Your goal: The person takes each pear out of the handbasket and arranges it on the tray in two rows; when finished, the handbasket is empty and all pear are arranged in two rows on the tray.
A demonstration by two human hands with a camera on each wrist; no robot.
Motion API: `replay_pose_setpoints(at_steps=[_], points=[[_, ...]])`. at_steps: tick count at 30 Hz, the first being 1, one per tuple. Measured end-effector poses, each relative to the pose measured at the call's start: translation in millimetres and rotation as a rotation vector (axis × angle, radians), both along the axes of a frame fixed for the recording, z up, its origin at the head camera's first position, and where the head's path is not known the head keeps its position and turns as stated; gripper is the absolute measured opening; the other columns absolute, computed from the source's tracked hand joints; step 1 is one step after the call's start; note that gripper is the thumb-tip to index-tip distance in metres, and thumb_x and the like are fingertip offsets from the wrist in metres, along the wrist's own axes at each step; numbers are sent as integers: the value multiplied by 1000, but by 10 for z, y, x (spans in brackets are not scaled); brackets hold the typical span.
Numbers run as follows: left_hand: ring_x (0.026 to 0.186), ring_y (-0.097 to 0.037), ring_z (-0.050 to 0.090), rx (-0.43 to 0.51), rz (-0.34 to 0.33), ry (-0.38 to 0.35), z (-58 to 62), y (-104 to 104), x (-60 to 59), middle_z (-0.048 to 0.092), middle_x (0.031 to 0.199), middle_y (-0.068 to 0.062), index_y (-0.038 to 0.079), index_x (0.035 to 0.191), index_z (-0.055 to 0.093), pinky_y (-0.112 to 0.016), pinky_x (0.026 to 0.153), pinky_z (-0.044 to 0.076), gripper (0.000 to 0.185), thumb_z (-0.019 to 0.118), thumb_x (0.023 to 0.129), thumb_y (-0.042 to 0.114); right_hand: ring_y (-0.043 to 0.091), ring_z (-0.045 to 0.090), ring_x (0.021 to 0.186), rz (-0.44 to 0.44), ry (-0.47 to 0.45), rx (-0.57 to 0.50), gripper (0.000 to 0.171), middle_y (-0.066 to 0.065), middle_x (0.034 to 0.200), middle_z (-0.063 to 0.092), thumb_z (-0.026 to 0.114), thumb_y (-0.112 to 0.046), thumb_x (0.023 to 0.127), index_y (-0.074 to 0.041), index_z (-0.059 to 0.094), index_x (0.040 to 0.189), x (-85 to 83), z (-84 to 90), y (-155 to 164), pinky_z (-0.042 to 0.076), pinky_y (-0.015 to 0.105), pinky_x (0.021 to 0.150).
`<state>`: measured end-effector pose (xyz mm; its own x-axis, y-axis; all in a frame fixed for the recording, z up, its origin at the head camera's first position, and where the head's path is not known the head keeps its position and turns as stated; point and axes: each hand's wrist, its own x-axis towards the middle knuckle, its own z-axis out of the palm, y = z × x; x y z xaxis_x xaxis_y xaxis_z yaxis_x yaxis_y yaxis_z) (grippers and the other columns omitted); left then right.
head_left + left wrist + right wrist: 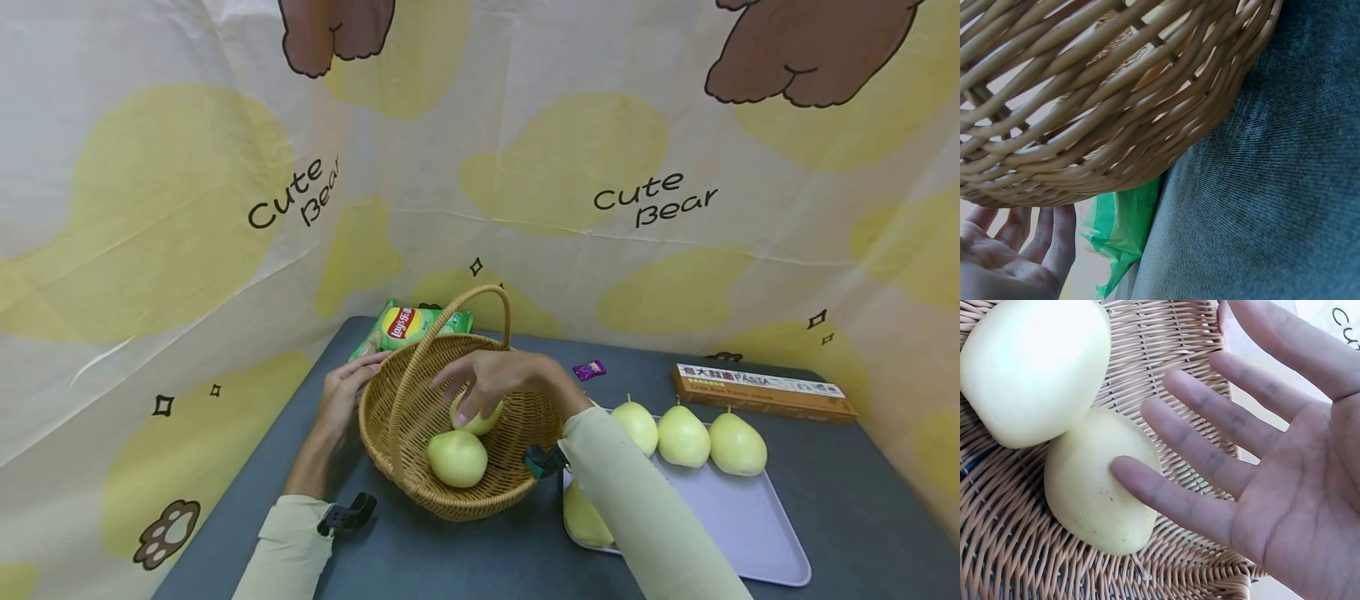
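Note:
A wicker basket [450,505] with an arched handle stands on the dark table. Two pale yellow-green pears lie inside: a nearer pear [457,459] and a farther pear [1100,487] touching it. My right hand [491,382] is over the basket, its fingers spread and holding nothing. In the right wrist view, one fingertip overlaps the farther pear. My left hand [347,395] touches the basket's left rim with extended fingers. Seen from the left wrist, the woven side [1104,106] hides the fingertips of the left hand [1022,250].
A pale tray [750,533] at right bears several pears [683,437], partly covered by my right sleeve. Behind it lies a pasta box [761,392]. A small purple packet [589,370] and a green chip bag [420,323] lie near the printed cloth backdrop [540,125].

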<state>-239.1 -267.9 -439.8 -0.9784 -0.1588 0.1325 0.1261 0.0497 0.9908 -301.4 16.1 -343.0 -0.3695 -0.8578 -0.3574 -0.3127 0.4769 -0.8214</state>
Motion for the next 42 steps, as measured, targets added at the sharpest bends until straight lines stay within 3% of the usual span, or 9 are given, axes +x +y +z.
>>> replay_pose_setpoints(at_steps=[19, 28, 33, 42], points=[[102, -11, 72, -13, 3, -11, 2, -1, -8, 73, 126, -8, 3, 137, 71, -26, 80, 63, 40, 60, 108, 29, 17, 63, 125, 77, -46, 135, 76, 9, 148, 60, 83, -22, 91, -16, 50, 159, 49, -21, -202, 62, 50, 96], [99, -9, 74, 27, -14, -11, -6, -12, -8, 74, 123, 0, 0, 138, 69, -26, 78, 64, 42, 61, 108, 29, 27, 56, 140, 90, -64, 216, 76, 6, 154, 57, 85, -20, 89, -19, 53, 158, 67, -77, -278, 59, 52, 101], [99, -9, 74, 34, -9, -6, -7, -14, -8, 74, 122, 1, 0, 137, 70, -26, 78, 64, 41, 61, 108, 27, 23, 58, 139, 107, -47, 263, 75, 5, 153, 59, 86, -16, 89, -21, 54, 157, 83, -94, -320, 58, 53, 103], [98, -10, 74, 30, -13, 12, -9, -13, -6, 74, 120, 2, 0, 137, 70, -27, 76, 64, 40, 61, 108, 27, 15, 61, 128, 105, -8, 267, 52, 2, 143, 66, 87, -5, 85, -16, 74, 135, 93, -127, -351, 62, 47, 93]])
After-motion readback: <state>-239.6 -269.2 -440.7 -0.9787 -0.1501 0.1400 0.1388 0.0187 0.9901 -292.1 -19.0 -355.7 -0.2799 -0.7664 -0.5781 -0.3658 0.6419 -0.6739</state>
